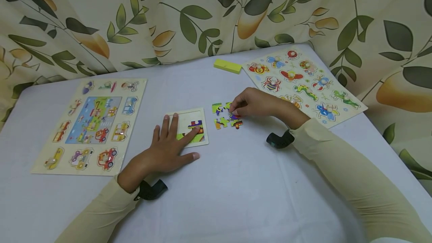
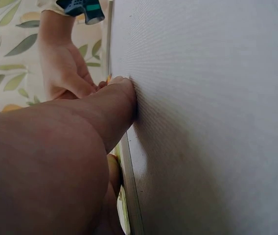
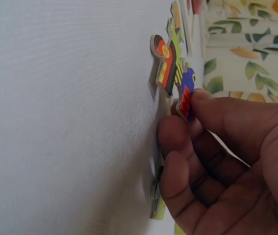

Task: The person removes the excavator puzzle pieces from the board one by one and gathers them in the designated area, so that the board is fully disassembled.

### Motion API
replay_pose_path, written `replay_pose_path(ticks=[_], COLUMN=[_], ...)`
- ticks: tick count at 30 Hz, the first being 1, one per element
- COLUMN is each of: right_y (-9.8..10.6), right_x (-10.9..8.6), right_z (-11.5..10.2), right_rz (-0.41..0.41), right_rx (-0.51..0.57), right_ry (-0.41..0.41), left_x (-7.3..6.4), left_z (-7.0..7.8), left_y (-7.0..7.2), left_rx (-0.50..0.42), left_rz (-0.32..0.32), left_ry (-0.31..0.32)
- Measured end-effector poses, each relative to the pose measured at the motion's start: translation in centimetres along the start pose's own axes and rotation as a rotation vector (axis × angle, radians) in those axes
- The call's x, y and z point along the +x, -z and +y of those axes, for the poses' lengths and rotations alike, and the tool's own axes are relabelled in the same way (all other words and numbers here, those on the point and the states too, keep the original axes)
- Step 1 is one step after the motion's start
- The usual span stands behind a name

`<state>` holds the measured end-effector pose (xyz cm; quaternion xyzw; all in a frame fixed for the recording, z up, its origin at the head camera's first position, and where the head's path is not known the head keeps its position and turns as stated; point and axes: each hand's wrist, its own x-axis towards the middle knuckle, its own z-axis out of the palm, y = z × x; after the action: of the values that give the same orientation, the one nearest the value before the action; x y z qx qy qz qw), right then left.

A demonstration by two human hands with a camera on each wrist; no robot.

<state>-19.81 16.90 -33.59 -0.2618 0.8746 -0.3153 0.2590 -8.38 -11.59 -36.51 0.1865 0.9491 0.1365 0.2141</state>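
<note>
Blue-and-red puzzle piece (image 3: 186, 93) is sitting in the pinch of the right hand (image 1: 254, 102), whose thumb and fingertips are grasping it beside a small cluster of loose pieces (image 1: 221, 123); whether it is touching the white cloth (image 1: 236, 190) cannot be told. From that grip, the framed puzzle tray (image 1: 205, 125) is lying to the left, past the cluster; the right hand is the nearer one to the piece, and its compact shape is showing no clear long axis. The left hand (image 1: 167, 149) is spreading straight fingers over the tray, gripping nothing, its index finger partly covering the set pieces (image 1: 193, 124). The right wrist view is revealing the pinch and the piece's edge, which the fingers are largely hiding from the head view; the left wrist view is showing mostly the thumb and cloth. Farther out, a vehicle board (image 1: 66, 162) is lying at left, an insect board (image 1: 291, 65) at right, and a yellow block (image 1: 227, 66) is resting just beside the latter.
</note>
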Motion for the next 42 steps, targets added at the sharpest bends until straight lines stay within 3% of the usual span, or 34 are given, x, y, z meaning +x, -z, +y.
replay_pose_path(ticks=[27, 42], right_y=[0.27, 0.32], right_x=[-0.04, 0.27], right_z=[0.28, -0.69], right_rz=[0.046, 0.069], right_rx=[-0.073, -0.023], right_ry=[0.046, 0.044], left_x=[0.08, 0.0], left_z=[-0.1, -0.03], left_y=[-0.2, -0.13], left_rx=[0.004, 0.002], left_rz=[0.008, 0.015], left_ry=[0.0, -0.007])
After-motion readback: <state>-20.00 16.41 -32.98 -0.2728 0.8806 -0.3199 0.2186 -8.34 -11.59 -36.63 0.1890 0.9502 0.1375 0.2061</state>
